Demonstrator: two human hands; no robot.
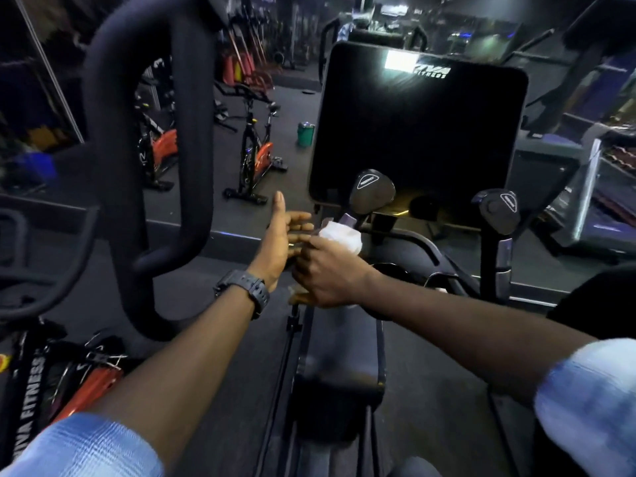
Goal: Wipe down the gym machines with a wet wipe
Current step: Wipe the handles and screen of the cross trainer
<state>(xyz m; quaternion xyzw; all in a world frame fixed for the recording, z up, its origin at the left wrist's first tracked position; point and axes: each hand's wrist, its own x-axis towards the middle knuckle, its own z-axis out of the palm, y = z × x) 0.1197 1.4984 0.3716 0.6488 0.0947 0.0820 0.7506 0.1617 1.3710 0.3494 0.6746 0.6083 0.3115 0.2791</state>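
The fingers (pixel 311 247) of the right hand (pixel 327 273) squeeze the white wet wipe (pixel 342 237), pressed on the handle stem (pixel 351 220) below the left knob (pixel 372 191). The left hand (pixel 280 241) waits flat and loose, just beside. The stem runs up toward the screen (pixel 416 132).

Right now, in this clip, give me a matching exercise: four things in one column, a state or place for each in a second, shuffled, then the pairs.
Things:
1. left hand
2. right hand
3. wristwatch
4. green can

States or places:
A. on the floor beyond the machine
B. open, fingers straight
C. on the left wrist
D. grips the white wet wipe

Pairs: 1-B, 2-D, 3-C, 4-A
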